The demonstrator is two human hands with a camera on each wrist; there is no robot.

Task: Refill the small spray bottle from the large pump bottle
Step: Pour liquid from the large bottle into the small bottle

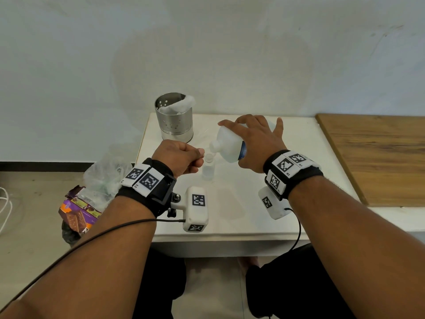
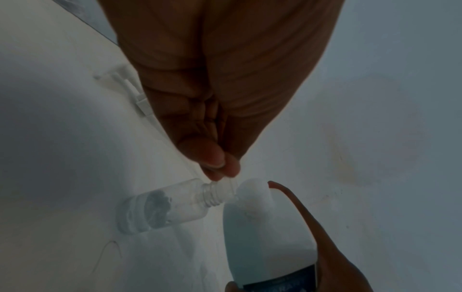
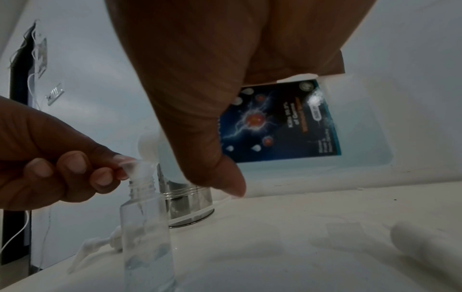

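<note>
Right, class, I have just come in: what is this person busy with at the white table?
The right hand grips the large bottle, pump off, tipped with its mouth over a small clear funnel. The left hand pinches that funnel in the neck of the small bottle, which stands upright on the table. The removed pump lies beside it.

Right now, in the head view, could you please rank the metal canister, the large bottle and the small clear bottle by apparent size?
1. metal canister, though the large bottle, partly hidden under the right hand, looks about alike, so I won't separate them.
2. small clear bottle, plainly smallest.
</note>
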